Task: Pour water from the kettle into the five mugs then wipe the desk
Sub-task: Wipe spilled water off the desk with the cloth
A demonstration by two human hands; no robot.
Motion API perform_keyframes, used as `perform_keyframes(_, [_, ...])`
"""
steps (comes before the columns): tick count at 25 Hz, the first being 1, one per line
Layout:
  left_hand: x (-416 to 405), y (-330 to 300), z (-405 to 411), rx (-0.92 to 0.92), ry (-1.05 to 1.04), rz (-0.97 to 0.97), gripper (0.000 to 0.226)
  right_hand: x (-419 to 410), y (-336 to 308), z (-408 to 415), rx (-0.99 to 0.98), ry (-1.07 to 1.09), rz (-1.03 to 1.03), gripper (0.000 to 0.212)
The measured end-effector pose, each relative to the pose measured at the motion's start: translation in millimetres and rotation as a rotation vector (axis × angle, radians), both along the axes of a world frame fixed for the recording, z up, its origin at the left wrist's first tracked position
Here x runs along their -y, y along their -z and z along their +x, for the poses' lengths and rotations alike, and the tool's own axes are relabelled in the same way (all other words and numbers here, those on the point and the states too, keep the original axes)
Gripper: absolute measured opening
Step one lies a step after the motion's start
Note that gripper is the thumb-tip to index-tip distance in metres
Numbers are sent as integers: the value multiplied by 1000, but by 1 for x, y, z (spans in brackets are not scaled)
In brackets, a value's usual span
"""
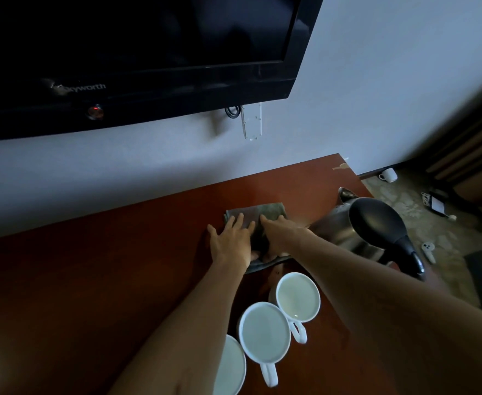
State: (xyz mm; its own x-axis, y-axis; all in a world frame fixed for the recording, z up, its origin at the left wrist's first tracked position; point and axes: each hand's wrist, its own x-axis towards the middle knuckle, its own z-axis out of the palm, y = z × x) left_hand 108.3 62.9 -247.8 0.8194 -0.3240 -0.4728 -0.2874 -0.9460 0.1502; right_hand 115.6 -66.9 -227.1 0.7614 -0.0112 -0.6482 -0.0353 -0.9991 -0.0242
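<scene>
A TV (131, 52) is hanging on the wall at twelve o'clock, above the desk (91, 280), which is filling the lower frame. The kettle (356, 226) is sitting on the desk at three o'clock from the hands, just beside the right forearm, its handle pointing toward five o'clock. Three mugs (264, 332) are showing in a row running from six toward four o'clock, each looking filled; the other two are out of view.

The cloth (265, 212) is lying at centre, under both hands. The left hand (231, 240) is pressing on it with fingers straight and spread. The right hand (279, 232) is lying on its right half; whether those fingers are flat or gathering fabric, I cannot tell.

The cloth is looking soft, light and limp, so it is likely to bunch when pushed; flat palms on top should be serving better than a pinch at one edge. The mugs are looking full and fragile, so sweeps toward six o'clock are calling for care.
</scene>
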Motion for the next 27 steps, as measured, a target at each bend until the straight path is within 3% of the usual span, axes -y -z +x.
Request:
perform_keyframes(9, [14,-3,19,35,15,34,87,17,2,6,80,75,67,118])
perform_keyframes(13, [9,-9,13,36,18,22,85,23,-30,-27,298,315,479,84])
perform_keyframes(16, [11,-17,13,38,32,29,86,34,-55,-65,331,430,624,62])
perform_keyframes(21, [15,-20,14,16,25,83,86,57,-54,-96,253,341,574,51])
perform_keyframes(24, [13,-16,14,26,18,59,85,61,-51,-87,304,289,513,57])
perform_keyframes(27, [11,-15,14,25,28,47,86,74,-46,-81,334,240,499,45])
